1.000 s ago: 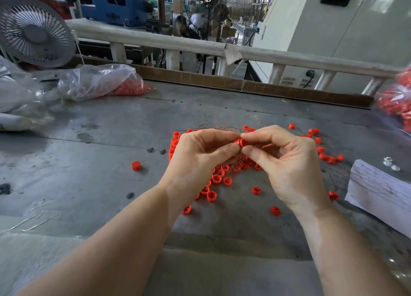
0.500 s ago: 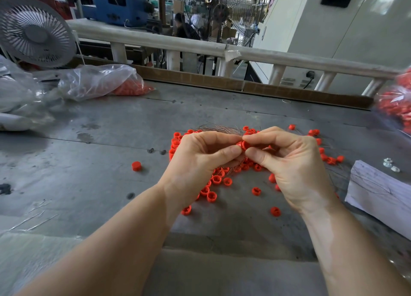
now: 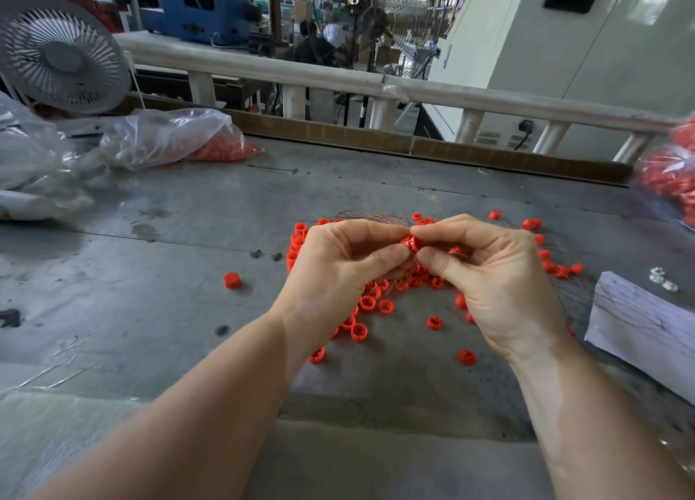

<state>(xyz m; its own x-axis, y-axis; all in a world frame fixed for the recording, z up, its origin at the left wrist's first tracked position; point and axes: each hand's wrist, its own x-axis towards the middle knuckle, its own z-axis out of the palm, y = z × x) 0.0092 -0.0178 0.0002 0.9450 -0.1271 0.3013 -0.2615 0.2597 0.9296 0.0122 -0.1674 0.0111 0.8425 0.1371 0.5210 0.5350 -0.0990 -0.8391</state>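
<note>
While the red ring (image 3: 410, 242) is being held in the air over the middle of the tabletop (image 3: 169, 311), just above the heap of loose rings (image 3: 366, 303) lying there, the step in hand is looking like the fitting or tidying of a thin coppery winding on it. Doing that well is calling for a light, steady pinch from both sides, turning the ring a little at a time so that the fine strand is neither slipping off the rim nor snagging in the copper wire bundle (image 3: 376, 217) lying behind the heap toward the far edge. The left hand (image 3: 338, 274) is pinching the ring from its own side between thumb and forefinger, the other fingers curling under; the right hand (image 3: 496, 285) is pinching it from the opposite side in the same way, its remaining fingers folding inward. Farther out, a lone ring (image 3: 231, 280) is sitting toward the left edge, a stack of white paper (image 3: 639, 326) is lying at the right edge, and a clear plastic bag (image 3: 165, 138) of red parts is slumping near the far left corner.
</note>
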